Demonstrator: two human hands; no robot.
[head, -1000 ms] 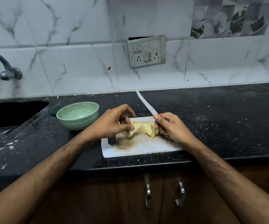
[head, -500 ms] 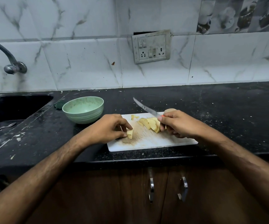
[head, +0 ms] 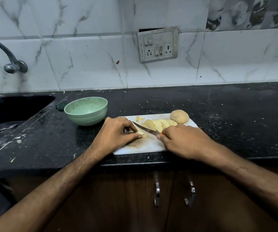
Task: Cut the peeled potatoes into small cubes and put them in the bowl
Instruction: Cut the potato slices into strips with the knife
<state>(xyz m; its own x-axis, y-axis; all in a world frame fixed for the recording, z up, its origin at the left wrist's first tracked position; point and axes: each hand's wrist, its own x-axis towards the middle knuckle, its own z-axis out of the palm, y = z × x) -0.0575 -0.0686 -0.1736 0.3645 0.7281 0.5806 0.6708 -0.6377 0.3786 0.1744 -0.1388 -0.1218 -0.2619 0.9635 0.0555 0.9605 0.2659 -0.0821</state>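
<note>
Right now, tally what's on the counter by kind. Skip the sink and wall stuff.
Bowl, green: 1
Cutting board, white: 1
Knife, held by the right hand: 1
Whole potato: 1
Potato slices, overlapping, exact count unclear: 1 fanned row, plus 1 slice pinched by the left hand
Total: 6 entries

Home kitchen: sink (head: 17, 104), tiled wall (head: 84, 56).

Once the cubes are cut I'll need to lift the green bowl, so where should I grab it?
Take the pale green ribbed bowl by its rim on the side nearest the white cutting board, coming from above. It stands upright and open, looks empty, and that side faces the left hand.
</note>
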